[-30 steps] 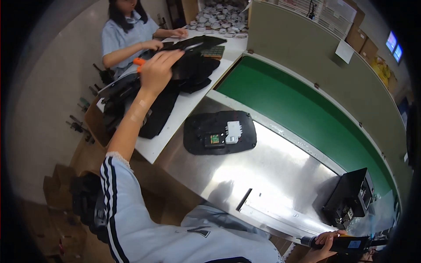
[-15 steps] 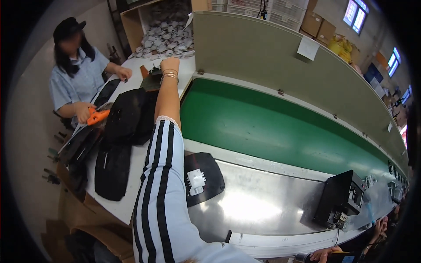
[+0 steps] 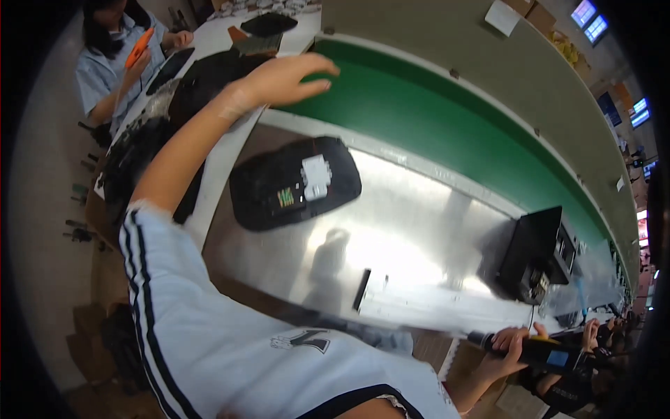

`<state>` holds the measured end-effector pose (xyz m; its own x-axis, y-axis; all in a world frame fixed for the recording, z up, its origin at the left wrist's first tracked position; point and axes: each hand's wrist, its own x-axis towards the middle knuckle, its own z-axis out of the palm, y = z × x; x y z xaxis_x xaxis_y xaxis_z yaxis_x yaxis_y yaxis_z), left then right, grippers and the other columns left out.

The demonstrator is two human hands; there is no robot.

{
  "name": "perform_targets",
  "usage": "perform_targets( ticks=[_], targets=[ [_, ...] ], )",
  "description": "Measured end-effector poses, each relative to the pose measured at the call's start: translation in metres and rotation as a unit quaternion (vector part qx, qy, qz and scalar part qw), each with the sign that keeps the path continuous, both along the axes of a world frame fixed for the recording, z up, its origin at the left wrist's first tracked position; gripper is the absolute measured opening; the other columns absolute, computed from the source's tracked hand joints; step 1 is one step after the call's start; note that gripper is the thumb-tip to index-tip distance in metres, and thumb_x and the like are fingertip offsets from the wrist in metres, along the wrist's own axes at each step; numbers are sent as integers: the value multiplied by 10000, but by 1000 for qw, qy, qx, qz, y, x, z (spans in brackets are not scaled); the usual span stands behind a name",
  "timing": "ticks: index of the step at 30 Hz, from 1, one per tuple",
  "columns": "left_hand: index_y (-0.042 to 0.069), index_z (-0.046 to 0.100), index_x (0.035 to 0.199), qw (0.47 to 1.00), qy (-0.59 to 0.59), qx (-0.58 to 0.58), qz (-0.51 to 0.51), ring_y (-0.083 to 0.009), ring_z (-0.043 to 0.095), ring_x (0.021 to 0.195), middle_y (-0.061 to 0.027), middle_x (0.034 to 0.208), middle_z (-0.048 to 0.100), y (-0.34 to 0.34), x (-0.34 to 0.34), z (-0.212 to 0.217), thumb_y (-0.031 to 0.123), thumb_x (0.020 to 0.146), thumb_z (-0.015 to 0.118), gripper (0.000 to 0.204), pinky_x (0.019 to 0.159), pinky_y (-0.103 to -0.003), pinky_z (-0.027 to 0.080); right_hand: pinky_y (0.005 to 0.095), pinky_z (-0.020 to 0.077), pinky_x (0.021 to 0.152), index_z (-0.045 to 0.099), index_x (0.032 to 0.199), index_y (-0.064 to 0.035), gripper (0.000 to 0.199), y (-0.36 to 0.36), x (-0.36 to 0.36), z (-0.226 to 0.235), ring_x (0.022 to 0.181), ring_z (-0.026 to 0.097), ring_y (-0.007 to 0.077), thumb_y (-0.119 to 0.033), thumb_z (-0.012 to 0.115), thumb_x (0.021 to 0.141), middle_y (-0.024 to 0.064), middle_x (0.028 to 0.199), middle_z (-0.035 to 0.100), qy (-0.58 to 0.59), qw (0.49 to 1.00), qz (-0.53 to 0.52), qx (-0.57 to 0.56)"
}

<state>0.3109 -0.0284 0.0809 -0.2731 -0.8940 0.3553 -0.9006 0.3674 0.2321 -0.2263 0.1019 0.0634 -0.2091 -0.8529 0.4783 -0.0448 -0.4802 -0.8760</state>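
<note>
My left hand (image 3: 289, 80) is stretched out over the near edge of the green conveyor belt (image 3: 391, 105), fingers apart and holding nothing. Below it, on the metal bench, lies a black rounded panel (image 3: 255, 185). On that panel sit a white plastic part (image 3: 316, 176) and a small green circuit board (image 3: 285, 197). Low at the right, my right hand (image 3: 508, 348) is wrapped round a black electric screwdriver (image 3: 548, 355) with a blue patch on its side. The screwdriver's far end is hard to make out against the dark surroundings.
A person (image 3: 115, 63) at the left table holds an orange tool (image 3: 139, 47). Black panels (image 3: 202, 80) pile up there, with another black piece (image 3: 269, 24) farther back. A black box-shaped device (image 3: 534, 248) stands at the bench's right end. Another person (image 3: 572, 384) is at the far right.
My left hand has come back from the far-left table toward the belt edge, and its fingers have opened. The view has shifted, showing more of my right hand. The other person's orange tool is raised.
</note>
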Motion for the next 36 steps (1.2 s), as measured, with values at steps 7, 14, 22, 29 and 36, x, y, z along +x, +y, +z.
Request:
perform_targets(
  ticks=[7,14,22,29,36],
  targets=[
    [145,612,1195,983,139,100,65,-303,404,1286,-115,1359,477,146,-58,-68,264,826,648,390,1074,-427,294,218,364,422,394,1048,-21,282,-11,-12,11,414,363,84,-30,542,809,-7,552,375,-59,982,170,-50],
    [208,617,1175,994,63,81,-30,-311,427,1256,-91,1310,523,105,-149,-75,355,818,648,388,1085,-518,230,257,395,407,374,1066,-46,307,-10,-32,43,388,382,116,-46,545,812,23,555,401,-59,979,175,-84],
    [182,656,1086,977,86,59,-187,-273,491,1145,-60,1257,539,38,-269,-70,305,792,678,320,995,-428,320,293,385,536,436,1010,-79,220,-85,-74,81,505,406,137,-42,529,814,21,617,387,-36,989,110,-94],
    [176,669,1057,964,90,57,-243,-259,486,1112,-38,1236,558,20,-319,-68,297,777,688,306,976,-392,340,297,398,503,459,975,-19,195,-128,-101,71,476,428,143,17,517,793,57,610,430,17,989,103,-104],
    [177,677,1040,961,93,76,-250,-270,491,1087,-36,1218,570,19,-331,-67,294,756,707,309,965,-396,352,295,399,490,452,928,-13,151,-133,-91,60,458,422,136,20,508,792,58,596,428,4,990,108,-90]
  ],
)
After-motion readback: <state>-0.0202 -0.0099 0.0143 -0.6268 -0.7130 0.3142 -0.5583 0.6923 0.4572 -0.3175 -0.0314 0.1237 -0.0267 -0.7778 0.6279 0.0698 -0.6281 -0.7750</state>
